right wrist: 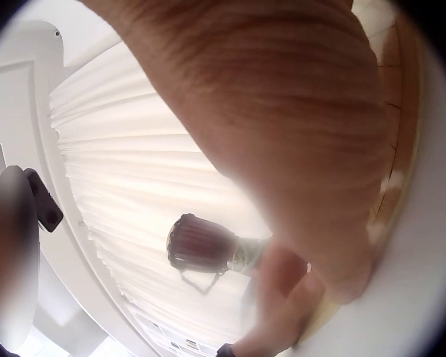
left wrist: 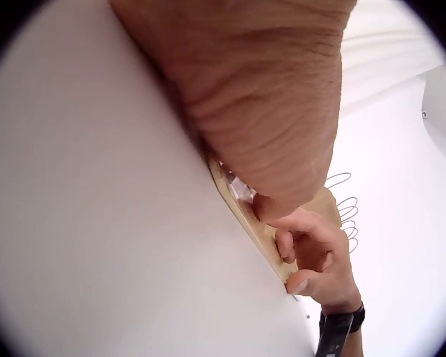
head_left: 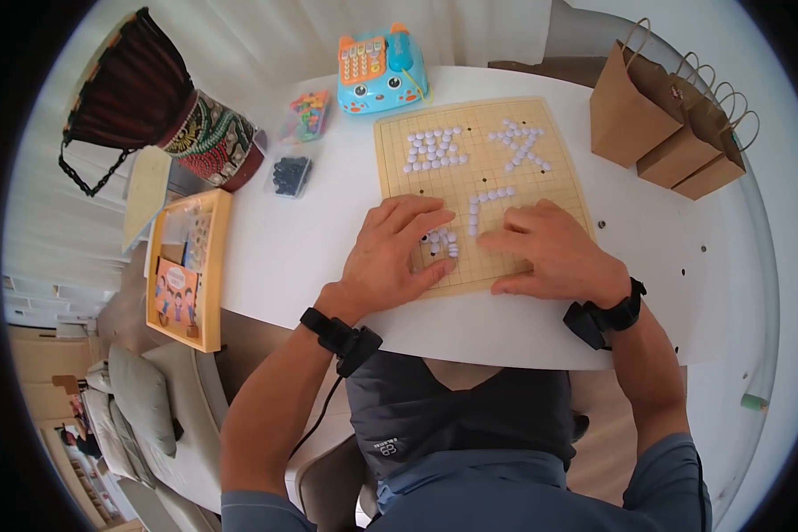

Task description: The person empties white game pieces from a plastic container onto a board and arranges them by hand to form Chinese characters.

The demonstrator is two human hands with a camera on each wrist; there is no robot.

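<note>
A wooden Go board (head_left: 559,195) lies on the table, with white Go stones (head_left: 434,149) laid out in groups and a few black dots on its grid. Over its lower left part is my left hand (head_left: 390,253), thumb and fingers spread around a small cluster of white stones (head_left: 453,244). My right hand (head_left: 559,253) rests over the lower right of the board, its index finger pointing towards the bent row of white stones (head_left: 473,213). In the left wrist view, the fingers of the right hand (left wrist: 320,256) are loosely bent, with the thumb at the board's edge.
Left of the board are a clear box of black stones (head_left: 291,176) and a box of colourful pieces (head_left: 306,117). A toy telephone (head_left: 381,75) stands behind it. Paper bags (head_left: 634,115) stand at the right. A drum (head_left: 177,111) and a wooden tray (head_left: 215,266) are at the left.
</note>
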